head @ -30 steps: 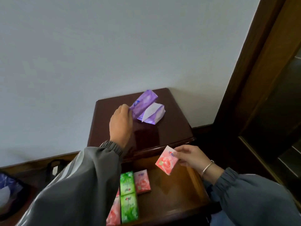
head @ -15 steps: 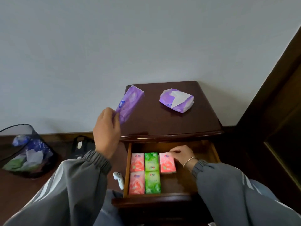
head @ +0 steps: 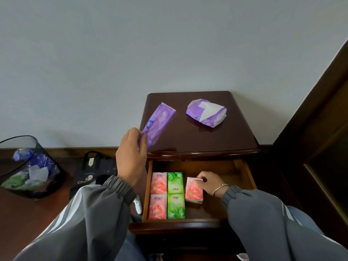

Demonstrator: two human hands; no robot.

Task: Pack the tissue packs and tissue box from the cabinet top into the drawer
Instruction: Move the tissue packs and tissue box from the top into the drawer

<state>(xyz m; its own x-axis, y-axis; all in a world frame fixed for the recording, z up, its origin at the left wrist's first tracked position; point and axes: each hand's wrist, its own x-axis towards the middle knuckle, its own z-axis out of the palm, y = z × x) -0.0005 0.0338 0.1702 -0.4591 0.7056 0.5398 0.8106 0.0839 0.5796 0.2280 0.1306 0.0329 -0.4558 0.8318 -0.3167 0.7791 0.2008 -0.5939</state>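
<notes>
**Dark wood cabinet against pale wall, drawer open, both hands holding packs**

Cabinet top (head: 235,140), centre-right of frame, carries one item: an opened purple soft tissue pack (head: 206,113) at upper right of the top, white tissue sticking out of its slit, lying flat.

Left hand (head: 131,159) at frame centre, fingers closed on the lower end of a long purple tissue pack (head: 157,124). Pack is tilted, upper end pointing up-right over the left edge of the cabinet top. Can't tell if the far end touches the wood.

Drawer (head: 243,172) pulled out below the top. Left side of it holds a 2x2 block of small packs, touching each other: pink pack (head: 159,182) rear-left, green pack (head: 175,182) rear-right, second pink pack (head: 158,206) front-left, second green pack (head: 176,206) front-right. All flat, face up.

Right hand (head: 209,182) inside the drawer, fingers pinched on the top edge of a third pink pack (head: 194,190). That pack sits just right of the green column, slightly tilted, not flush with the block. Right part of the drawer floor is bare wood. Bracelet (head: 220,188) on the right wrist; both arms in grey sleeves.

Lower-left of frame, on the floor: black mesh waste bin (head: 20,140) with crumpled wrappers, black bag (head: 92,172) beside it, small white object (head: 138,205) near the drawer's left side.
</notes>
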